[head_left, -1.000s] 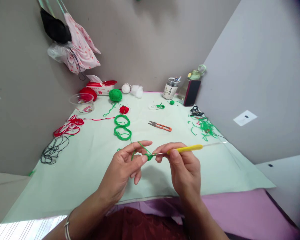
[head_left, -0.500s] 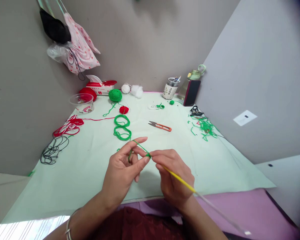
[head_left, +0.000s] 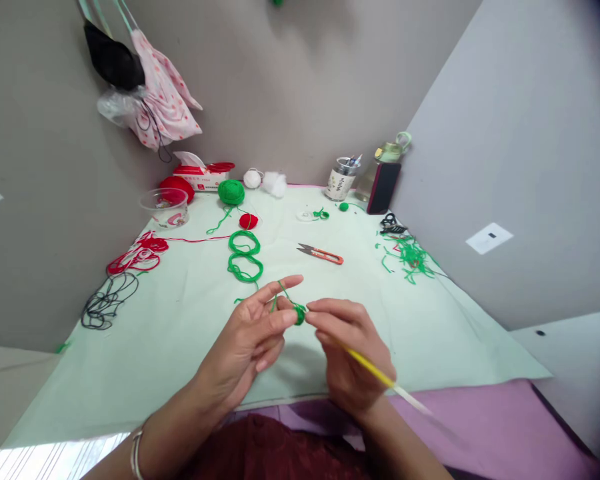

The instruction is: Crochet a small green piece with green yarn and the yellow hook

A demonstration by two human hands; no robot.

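Crochet hook [head_left: 367, 365], near level a second ago, now slants down, held by the right hand [head_left: 355, 350]; the left hand [head_left: 253, 333] pinches the green crochet piece [head_left: 300, 315] between them. Bare tablecloth [head_left: 440, 340] spreads rightward, its near edge beneath the wrists, thread snips [head_left: 325, 254] beyond.

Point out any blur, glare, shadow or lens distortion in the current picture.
Head view: the far end of the yellow-handled hook smears out, likely motion blur; bright striped glare at the bottom left; a soft shadow on the pale table cover below the hands; walls lean and stretch as through a wide lens; the top right corner goes dark and blurry.
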